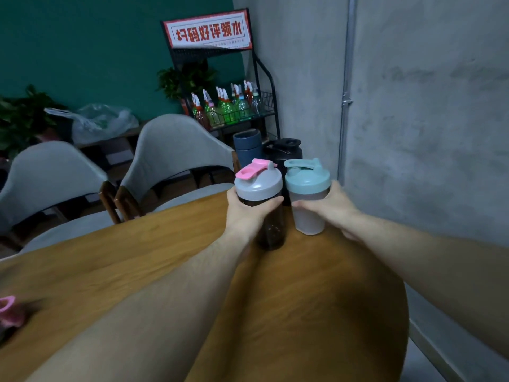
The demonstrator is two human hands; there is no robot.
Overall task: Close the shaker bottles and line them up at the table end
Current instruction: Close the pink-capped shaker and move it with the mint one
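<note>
My left hand [246, 213] grips a dark smoky shaker bottle [271, 232] with a grey lid and pink flip cap, its lid on. Right beside it, my right hand [330, 209] grips a frosted shaker bottle [308, 216] with a teal lid, also capped. Both stand upright, side by side, near the far end of the wooden table [303, 299]. Behind them at the table's end stand a dark blue bottle [248, 147] and a black shaker bottle [286, 153], both capped. A pink-topped object [9, 312] lies blurred at the left edge.
Two grey chairs [165, 153] stand along the table's left side. A black wire rack [234, 111] with several spray bottles and a red sign stands behind the table end. A grey concrete wall [427, 119] runs close along the right.
</note>
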